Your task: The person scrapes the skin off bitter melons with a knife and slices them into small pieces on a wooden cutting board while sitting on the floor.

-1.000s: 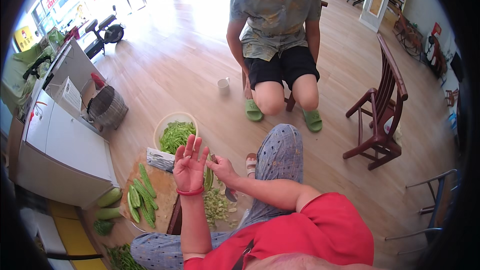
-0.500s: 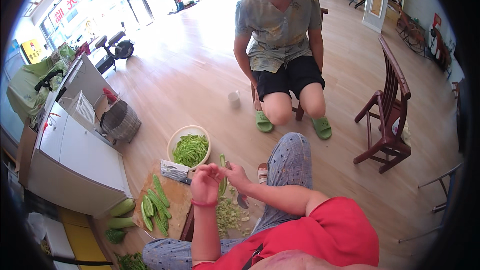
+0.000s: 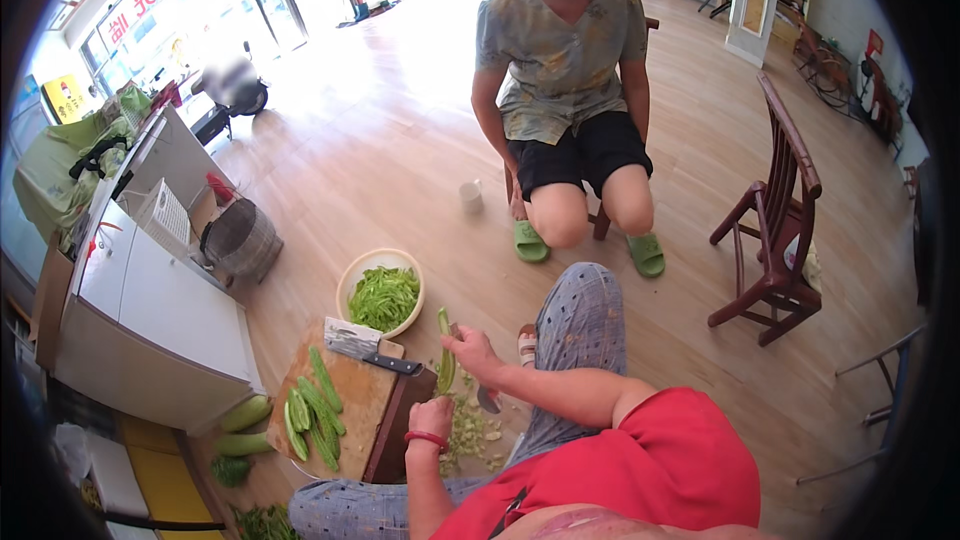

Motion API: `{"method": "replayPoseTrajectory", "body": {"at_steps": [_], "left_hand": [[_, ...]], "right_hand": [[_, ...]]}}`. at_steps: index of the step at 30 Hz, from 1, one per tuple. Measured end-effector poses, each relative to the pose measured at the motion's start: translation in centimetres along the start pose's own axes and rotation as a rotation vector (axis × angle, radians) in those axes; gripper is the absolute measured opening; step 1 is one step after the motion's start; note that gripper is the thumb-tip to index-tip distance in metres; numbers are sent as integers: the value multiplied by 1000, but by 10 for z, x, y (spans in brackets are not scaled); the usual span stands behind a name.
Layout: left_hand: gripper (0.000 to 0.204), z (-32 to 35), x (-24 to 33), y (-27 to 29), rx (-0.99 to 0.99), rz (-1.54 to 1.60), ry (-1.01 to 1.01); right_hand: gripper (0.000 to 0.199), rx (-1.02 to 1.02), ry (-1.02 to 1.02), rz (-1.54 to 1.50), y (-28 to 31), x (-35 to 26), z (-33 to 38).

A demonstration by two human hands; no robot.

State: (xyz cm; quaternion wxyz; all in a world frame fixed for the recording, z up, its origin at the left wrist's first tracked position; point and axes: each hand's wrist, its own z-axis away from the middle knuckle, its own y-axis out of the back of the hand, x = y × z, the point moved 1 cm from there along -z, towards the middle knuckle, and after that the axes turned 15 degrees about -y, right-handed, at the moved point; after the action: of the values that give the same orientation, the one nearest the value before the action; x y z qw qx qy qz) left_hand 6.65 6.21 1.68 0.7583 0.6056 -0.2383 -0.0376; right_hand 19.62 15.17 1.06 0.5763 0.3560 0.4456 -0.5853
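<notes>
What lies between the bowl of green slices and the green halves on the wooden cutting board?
In the head view, a cleaver lies there, on the top edge of the cutting board, between the bowl and the green halves.

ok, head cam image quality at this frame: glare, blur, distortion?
Head view: strong glare off the wooden floor by the glass doors, detail washed out there; fisheye bends the white cabinet edges, black vignette rings the frame; left hand and right hand on the green vegetable strip are evenly lit and reasonably sharp.
</notes>
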Motion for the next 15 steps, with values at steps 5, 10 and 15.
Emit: {"method": "replayPoseTrajectory", "body": {"at_steps": [5, 10, 15], "left_hand": [[15, -5, -5, -16, 234, 200, -14], [12, -4, -17, -14, 321, 449, -306], [21, 0, -4, 23, 443, 1300, -72]], "right_hand": [[22, -20, -9, -11, 1, -2, 1], [23, 15, 4, 50, 2, -7, 5], [23, 18, -19, 14, 13, -13, 1]]}}
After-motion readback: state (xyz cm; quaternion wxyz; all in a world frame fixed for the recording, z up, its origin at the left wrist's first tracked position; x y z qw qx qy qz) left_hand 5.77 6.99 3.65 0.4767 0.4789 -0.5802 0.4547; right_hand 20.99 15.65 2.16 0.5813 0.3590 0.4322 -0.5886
